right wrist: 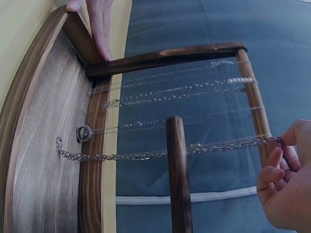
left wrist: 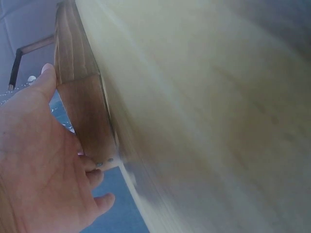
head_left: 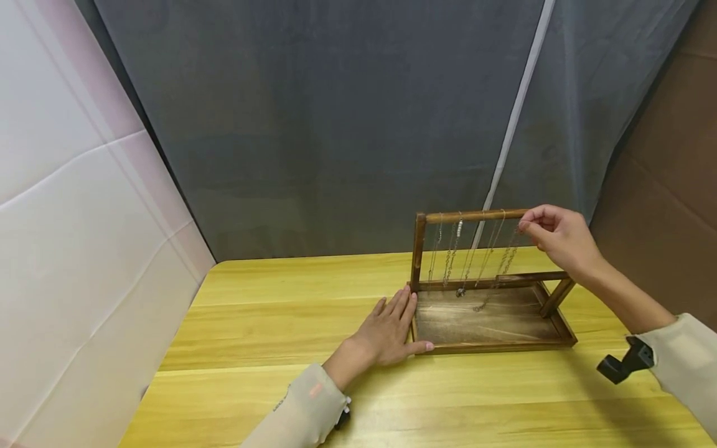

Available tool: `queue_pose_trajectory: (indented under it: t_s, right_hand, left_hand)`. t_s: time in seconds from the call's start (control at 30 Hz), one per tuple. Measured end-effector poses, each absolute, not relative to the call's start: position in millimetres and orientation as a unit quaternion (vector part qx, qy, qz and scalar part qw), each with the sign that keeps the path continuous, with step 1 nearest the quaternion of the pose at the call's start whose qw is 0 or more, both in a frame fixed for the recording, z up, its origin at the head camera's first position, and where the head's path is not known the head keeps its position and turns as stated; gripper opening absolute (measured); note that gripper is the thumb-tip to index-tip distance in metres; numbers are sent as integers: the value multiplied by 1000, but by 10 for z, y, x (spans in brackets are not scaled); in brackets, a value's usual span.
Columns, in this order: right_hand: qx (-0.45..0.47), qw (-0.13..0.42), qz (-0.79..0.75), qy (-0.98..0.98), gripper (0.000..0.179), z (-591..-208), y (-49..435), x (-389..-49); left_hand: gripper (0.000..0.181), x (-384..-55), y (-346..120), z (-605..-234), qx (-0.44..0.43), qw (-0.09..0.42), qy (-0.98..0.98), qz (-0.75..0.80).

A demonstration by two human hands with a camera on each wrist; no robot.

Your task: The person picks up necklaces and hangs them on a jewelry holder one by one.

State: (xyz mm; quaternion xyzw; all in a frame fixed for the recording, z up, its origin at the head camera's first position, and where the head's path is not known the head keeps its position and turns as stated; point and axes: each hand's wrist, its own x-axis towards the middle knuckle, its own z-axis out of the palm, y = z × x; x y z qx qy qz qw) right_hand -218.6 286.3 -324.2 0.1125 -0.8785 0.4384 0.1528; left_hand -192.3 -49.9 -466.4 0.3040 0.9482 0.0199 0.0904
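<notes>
A dark wooden jewelry stand (head_left: 493,346) with a tray base and a raised top bar (head_left: 456,217) stands on the table. Several necklaces (head_left: 460,256) hang from the bar, one with a row of white beads (right wrist: 240,80) and one with a round pendant (right wrist: 85,133). Near the bar's right part, my right hand (head_left: 562,239) pinches a silver chain necklace (right wrist: 223,146), whose lower end dangles over the tray. My left hand (head_left: 389,330) rests against the tray's left end, fingers mostly straight, the thumb along the front rim.
The yellow wood-grain table (head_left: 252,336) spreads out left of the stand. Behind it hangs a dark grey curtain (head_left: 313,137) with a pale strip. A lower wooden bar (right wrist: 178,165) juts up at the stand's right side. A white panel (head_left: 84,205) borders the left.
</notes>
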Motion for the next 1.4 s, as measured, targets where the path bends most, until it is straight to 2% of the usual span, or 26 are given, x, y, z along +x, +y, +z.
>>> queue_pose_trajectory:
  t_s: [1.4]
  right_hand:
    - [22,205,465,-861,20,-3158,3300,-2332]
  left_hand:
    - [104,-1917,-511,-4660,307,92,947,25]
